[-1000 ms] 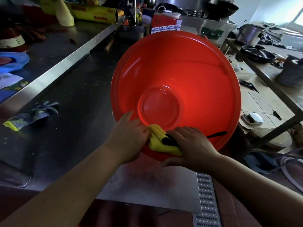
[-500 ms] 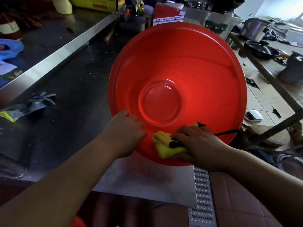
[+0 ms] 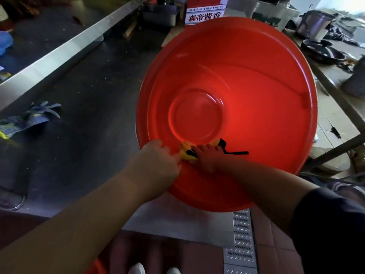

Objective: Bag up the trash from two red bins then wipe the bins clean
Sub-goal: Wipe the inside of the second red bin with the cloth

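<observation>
Count in view: one red bin (image 3: 256,86), tipped mouth toward us. Left hand (image 3: 158,163) curls over its near rim; right hand (image 3: 205,158), just beside it, is bunched round one yellow cloth (image 3: 185,152), pressing it on the inner wall. One grey glove (image 3: 33,117) lies well left of the left hand

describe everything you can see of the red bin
The bin is a round, glossy red plastic tub with a wide rim and a circular ring in its base. It is tipped so its empty inside faces the camera. The left hand grips its near rim; the right hand holds a yellow cloth against the inner wall beside it.
</observation>
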`<control>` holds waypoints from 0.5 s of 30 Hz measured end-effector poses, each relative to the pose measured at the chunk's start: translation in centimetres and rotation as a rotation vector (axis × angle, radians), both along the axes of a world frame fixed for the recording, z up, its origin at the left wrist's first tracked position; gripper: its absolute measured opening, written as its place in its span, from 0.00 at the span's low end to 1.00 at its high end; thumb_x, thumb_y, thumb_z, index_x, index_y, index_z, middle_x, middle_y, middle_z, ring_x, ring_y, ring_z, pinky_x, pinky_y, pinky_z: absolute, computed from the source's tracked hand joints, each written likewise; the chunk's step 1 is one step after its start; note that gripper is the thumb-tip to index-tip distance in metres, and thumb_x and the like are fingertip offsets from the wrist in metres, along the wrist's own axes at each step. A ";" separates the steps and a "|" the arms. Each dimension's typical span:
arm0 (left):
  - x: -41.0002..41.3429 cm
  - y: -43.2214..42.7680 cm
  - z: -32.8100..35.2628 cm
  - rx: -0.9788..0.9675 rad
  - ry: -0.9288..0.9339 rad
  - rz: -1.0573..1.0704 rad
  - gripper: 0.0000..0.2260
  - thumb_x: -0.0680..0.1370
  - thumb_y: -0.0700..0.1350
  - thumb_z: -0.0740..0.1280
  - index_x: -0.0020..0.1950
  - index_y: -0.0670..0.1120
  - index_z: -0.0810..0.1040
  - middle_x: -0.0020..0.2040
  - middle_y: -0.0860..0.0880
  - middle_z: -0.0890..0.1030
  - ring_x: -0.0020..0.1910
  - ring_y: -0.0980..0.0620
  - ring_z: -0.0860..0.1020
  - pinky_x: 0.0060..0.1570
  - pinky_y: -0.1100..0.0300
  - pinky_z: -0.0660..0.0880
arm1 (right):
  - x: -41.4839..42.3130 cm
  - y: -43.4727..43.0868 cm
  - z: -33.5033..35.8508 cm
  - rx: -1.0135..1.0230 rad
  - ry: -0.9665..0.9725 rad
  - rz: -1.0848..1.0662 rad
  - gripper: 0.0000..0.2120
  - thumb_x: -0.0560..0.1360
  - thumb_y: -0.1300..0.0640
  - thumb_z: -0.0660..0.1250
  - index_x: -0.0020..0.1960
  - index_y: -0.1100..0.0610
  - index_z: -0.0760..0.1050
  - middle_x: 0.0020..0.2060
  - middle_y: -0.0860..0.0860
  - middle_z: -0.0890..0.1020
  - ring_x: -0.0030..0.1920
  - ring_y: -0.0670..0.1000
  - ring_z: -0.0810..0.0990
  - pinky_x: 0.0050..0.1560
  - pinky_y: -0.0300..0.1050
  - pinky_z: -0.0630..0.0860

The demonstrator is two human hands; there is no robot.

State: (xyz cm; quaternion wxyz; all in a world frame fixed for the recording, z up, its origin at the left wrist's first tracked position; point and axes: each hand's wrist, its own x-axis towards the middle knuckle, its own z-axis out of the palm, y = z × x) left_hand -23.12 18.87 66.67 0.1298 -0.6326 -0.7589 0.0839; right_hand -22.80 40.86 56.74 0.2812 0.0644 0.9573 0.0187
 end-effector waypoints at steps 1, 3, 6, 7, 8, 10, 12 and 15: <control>-0.1 0.0 -0.1 -0.014 0.004 0.006 0.10 0.65 0.41 0.59 0.27 0.48 0.77 0.24 0.51 0.74 0.22 0.49 0.72 0.30 0.61 0.69 | -0.6 0.4 -0.6 0.001 -0.008 -0.010 0.32 0.80 0.39 0.49 0.78 0.52 0.45 0.76 0.54 0.55 0.75 0.59 0.53 0.72 0.60 0.51; -0.5 -0.4 -0.7 -0.053 -0.031 0.008 0.03 0.59 0.41 0.70 0.28 0.48 0.78 0.24 0.51 0.75 0.23 0.50 0.73 0.32 0.59 0.71 | -1.5 0.8 -1.5 0.011 -0.003 -0.017 0.31 0.81 0.41 0.49 0.78 0.52 0.45 0.77 0.54 0.54 0.75 0.60 0.52 0.73 0.60 0.51; -0.6 -0.9 -0.9 -0.067 -0.076 0.043 0.05 0.58 0.40 0.69 0.30 0.49 0.80 0.24 0.51 0.76 0.24 0.50 0.74 0.32 0.58 0.72 | -2.2 0.8 -2.3 0.019 0.010 -0.041 0.28 0.82 0.50 0.51 0.78 0.51 0.45 0.76 0.54 0.54 0.75 0.61 0.52 0.72 0.61 0.50; -0.6 -1.0 -0.7 -0.069 -0.086 0.053 0.05 0.59 0.40 0.67 0.30 0.49 0.80 0.24 0.51 0.75 0.24 0.50 0.74 0.32 0.59 0.72 | -2.3 0.7 -2.2 0.023 0.012 -0.044 0.28 0.82 0.53 0.52 0.78 0.50 0.45 0.76 0.54 0.55 0.75 0.61 0.54 0.72 0.61 0.52; -0.5 -1.0 -0.6 -0.050 -0.083 0.047 0.06 0.59 0.41 0.65 0.30 0.49 0.79 0.24 0.51 0.75 0.24 0.50 0.74 0.32 0.59 0.72 | -2.3 0.6 -2.0 0.025 0.011 -0.042 0.28 0.81 0.56 0.53 0.78 0.50 0.47 0.75 0.55 0.58 0.74 0.60 0.57 0.71 0.61 0.54; -0.3 -0.9 -0.6 -0.018 -0.066 0.049 0.07 0.61 0.40 0.62 0.29 0.49 0.79 0.23 0.51 0.75 0.24 0.51 0.73 0.33 0.58 0.72 | -2.2 0.7 -1.1 0.015 -0.005 -0.037 0.27 0.80 0.59 0.54 0.77 0.47 0.51 0.72 0.55 0.63 0.71 0.59 0.63 0.67 0.62 0.60; 0.0 -0.9 -0.7 0.044 -0.052 0.063 0.12 0.64 0.40 0.56 0.28 0.49 0.78 0.23 0.52 0.74 0.23 0.51 0.73 0.33 0.59 0.71 | -1.7 0.7 0.5 0.002 -0.026 -0.019 0.27 0.80 0.60 0.53 0.77 0.45 0.53 0.72 0.53 0.64 0.71 0.56 0.65 0.66 0.62 0.63; 0.1 -0.7 -0.6 0.082 -0.034 0.082 0.17 0.65 0.39 0.50 0.27 0.49 0.78 0.22 0.52 0.73 0.23 0.51 0.73 0.34 0.59 0.71 | 0.5 0.0 3.6 0.002 0.007 0.069 0.26 0.80 0.56 0.56 0.76 0.45 0.56 0.71 0.52 0.67 0.70 0.56 0.67 0.64 0.54 0.67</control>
